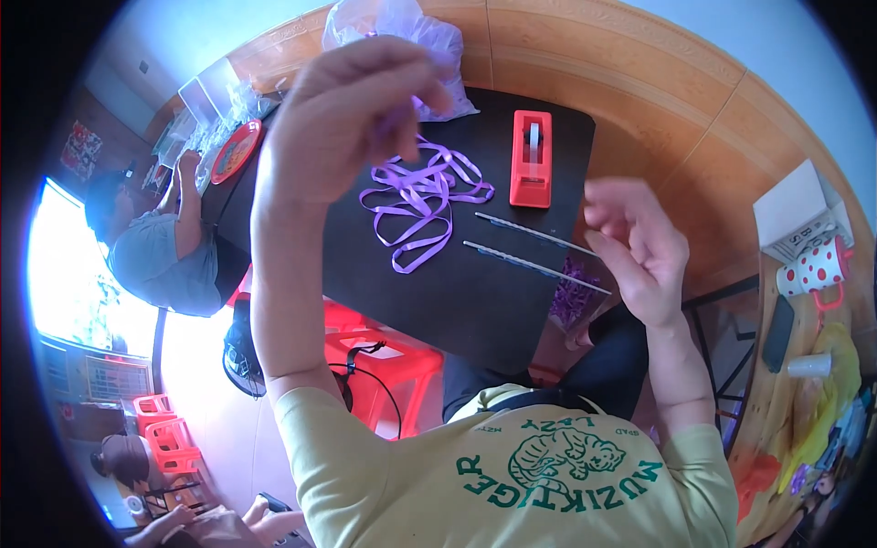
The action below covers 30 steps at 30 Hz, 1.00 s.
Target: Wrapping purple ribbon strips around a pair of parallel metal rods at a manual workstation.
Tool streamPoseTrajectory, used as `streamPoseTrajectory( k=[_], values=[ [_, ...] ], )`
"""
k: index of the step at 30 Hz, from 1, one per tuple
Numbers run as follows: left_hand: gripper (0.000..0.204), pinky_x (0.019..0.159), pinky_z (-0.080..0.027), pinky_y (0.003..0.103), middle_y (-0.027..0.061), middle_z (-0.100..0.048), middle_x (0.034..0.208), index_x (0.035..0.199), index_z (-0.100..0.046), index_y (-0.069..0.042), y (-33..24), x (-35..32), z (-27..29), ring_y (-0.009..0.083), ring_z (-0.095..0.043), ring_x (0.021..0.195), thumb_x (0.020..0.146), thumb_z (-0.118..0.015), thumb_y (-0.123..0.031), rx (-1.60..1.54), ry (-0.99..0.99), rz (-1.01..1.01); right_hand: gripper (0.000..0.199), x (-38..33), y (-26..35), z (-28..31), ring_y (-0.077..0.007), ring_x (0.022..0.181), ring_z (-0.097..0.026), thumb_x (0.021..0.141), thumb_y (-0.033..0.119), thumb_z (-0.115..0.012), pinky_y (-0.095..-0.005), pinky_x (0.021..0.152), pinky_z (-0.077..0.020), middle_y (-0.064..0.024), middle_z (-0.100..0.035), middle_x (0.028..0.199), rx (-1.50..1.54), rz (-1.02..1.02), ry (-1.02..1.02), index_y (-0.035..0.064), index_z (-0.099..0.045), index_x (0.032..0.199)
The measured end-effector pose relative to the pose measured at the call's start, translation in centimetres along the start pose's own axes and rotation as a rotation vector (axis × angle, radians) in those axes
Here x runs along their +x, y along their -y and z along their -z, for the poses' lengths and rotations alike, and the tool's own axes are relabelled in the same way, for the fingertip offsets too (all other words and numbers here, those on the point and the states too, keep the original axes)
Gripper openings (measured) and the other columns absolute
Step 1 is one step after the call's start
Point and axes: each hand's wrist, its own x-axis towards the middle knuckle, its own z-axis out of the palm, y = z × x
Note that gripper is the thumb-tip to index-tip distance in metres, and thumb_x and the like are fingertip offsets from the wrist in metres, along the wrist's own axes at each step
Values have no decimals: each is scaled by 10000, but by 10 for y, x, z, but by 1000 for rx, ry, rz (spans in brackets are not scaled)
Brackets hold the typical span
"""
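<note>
My left hand (361,119) is raised over the table's far left part, its fingers curled and blurred by motion. Purple shows between them, and a loose purple ribbon (425,196) runs up toward them from a tangled heap on the black tabletop (402,306). At the table's right edge is my right hand (644,251), also blurred, its fingers loosely bent and the thumb apart; I see nothing in it. The thumb is close to the right end of a thin metal rod (534,230). A second rod (534,266) lies nearer me, roughly parallel.
A red tape dispenser (532,173) stands beyond the rods. Behind my left hand sits a translucent bag (438,46). Purple shreds (574,297) lie below the right edge. A red stool (384,356) is left of my legs. At far left another person (169,247) sits by a red plate (236,151).
</note>
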Motion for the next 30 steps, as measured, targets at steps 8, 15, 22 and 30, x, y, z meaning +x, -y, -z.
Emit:
streamPoseTrajectory(
  k=[8,15,22,30],
  values=[
    [143,427,-390,173,19,-627,661,953,-676,10,-8,-13,-89,27,-511,482,894,-597,-95,69,247,197,402,31,44,4,-178,763,-628,797,-40,-596,-213,632,-462,-154,-625,980,257,-69,23,-55,-545,1195],
    [179,497,-448,168,44,-639,717,1038,-653,34,45,-64,-106,45,-564,557,887,-601,-46,-165,535,519,110,-50,25,87,-134,556,-421,870,-35,-498,-226,478,-311,-95,-492,726,-63,199,-240,-44,-582,939],
    [106,457,-379,191,31,-607,676,884,-656,18,130,-116,-186,56,-501,506,901,-595,-68,-611,255,716,137,-130,-37,121,-174,798,-592,822,-88,-538,-254,719,-470,-116,-584,917,-155,-297,-309,-45,-605,934],
    [238,489,-431,162,25,-637,824,1024,-646,14,166,-121,-238,33,-547,604,799,-717,-24,-564,156,646,533,-136,-33,67,-243,1114,-551,683,-50,-676,-336,931,-430,-136,-571,1176,241,-359,307,1,-558,1201]
  ],
)
